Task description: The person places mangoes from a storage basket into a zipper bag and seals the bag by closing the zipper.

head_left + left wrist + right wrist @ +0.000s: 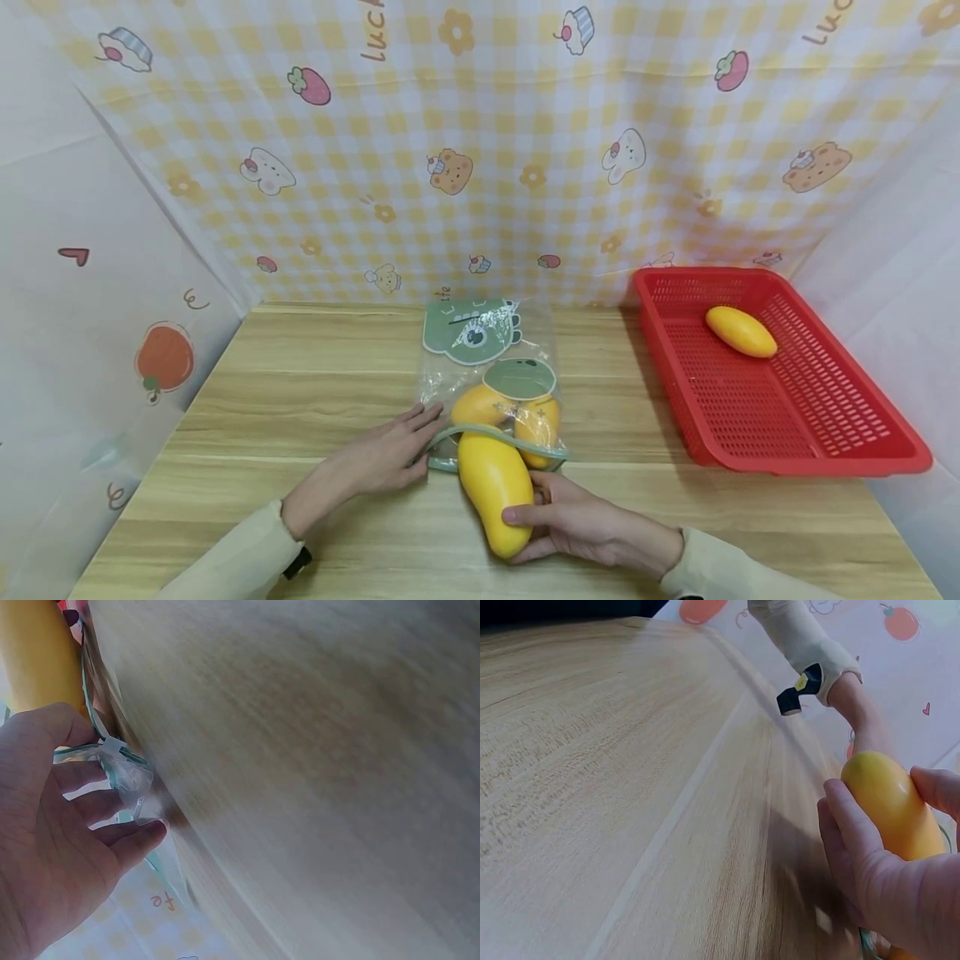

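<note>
A clear zip bag with a green cartoon print lies on the table, its green-edged mouth toward me. Inside it are orange-yellow mangoes, partly covered by the print. My left hand holds the bag's left edge by the mouth; in the left wrist view, thumb and fingers curl about its corner. My right hand grips a yellow mango from the right side, thumb on top. That mango's far end is at the bag's mouth. In the right wrist view its rounded near end sits between thumb and fingers.
A red perforated basket stands at the right, with one yellow mango lying in it. Behind the wooden table hangs a yellow checked cloth. White printed sheets flank both sides.
</note>
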A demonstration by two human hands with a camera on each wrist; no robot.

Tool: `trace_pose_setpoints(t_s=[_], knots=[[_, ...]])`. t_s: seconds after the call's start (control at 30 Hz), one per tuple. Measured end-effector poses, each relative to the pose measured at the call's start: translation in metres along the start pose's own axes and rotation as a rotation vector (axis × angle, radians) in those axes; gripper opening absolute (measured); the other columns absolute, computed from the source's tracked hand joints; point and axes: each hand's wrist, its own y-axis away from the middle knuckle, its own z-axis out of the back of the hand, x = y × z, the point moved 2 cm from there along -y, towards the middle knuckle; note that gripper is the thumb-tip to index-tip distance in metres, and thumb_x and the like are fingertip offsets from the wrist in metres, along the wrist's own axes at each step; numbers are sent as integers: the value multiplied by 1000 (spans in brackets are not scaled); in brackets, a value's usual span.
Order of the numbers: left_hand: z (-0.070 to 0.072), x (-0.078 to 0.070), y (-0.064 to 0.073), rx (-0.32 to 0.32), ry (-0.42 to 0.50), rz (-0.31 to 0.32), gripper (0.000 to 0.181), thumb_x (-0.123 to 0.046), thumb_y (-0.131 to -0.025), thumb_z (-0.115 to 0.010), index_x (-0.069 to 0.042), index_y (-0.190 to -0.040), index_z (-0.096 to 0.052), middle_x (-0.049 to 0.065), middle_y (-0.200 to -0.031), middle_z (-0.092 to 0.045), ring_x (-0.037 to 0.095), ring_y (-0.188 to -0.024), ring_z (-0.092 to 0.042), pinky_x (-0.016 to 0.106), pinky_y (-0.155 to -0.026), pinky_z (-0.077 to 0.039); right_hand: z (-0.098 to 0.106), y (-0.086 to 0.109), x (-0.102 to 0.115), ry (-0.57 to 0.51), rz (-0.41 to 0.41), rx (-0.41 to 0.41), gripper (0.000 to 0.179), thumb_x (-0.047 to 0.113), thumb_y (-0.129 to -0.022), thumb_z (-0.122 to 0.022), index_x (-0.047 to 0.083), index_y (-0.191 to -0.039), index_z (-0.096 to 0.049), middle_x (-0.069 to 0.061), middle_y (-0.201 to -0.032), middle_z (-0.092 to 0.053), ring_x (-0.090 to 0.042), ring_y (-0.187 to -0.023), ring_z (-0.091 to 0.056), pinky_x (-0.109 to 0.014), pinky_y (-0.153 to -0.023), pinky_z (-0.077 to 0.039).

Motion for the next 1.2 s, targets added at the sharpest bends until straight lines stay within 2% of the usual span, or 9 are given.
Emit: trace_pose_setpoints(t_s=[0.37,0.53,0.93,1.03,1.2], knots=[[-1,0,0,-7,-15,-4,60,-21,-98,-59,-2,-152,-44,21,-158,-35,44,-141,-36,54,-109,-38,-2,-1,-1,5,0,-46,65,8,-100,-63,-12,-147,-23,-28,-125,-55,-38,-109,-64,-54,-91,-54],[-1,-1,-1,-21,-18,-16,61,-20,-97,-60,-1,-153,-43,22,-157,-36,45,-140,-37,54,-109,-39,-2,-2,-2,-5,15,-59,69,6,-99,-64,-12,-149,-20,-28,-124,-57,-39,-108,-64,-54,-90,-55],[-2,-1,0,-46,-13,-35,60,-15,-96,-60,2,-151,-44,27,-155,-36,48,-138,-39,56,-108,-38,-5,-5,-4,-25,46,-64,85,-16,-88,-67,-11,-153,-12,-26,-122,-58,-36,-106,-64,-56,-92,-53],[-2,-1,0,-46,-12,-33,60,-16,-96,-60,2,-151,-44,26,-156,-37,48,-138,-39,56,-108,-39,-6,-5,-5,-15,42,-54,78,-15,-89,-67,-12,-150,-19,-25,-121,-61,-35,-106,-64,-55,-94,-52],[-2,0,-1,-47,-12,-29,60,-16,-96,-60,1,-151,-44,25,-156,-37,47,-138,-39,54,-109,-38,-7,-6,-7,1,31,-27,50,-9,-93,-65,-11,-137,-40,-22,-117,-66,-31,-108,-65,-51,-97,-52]])
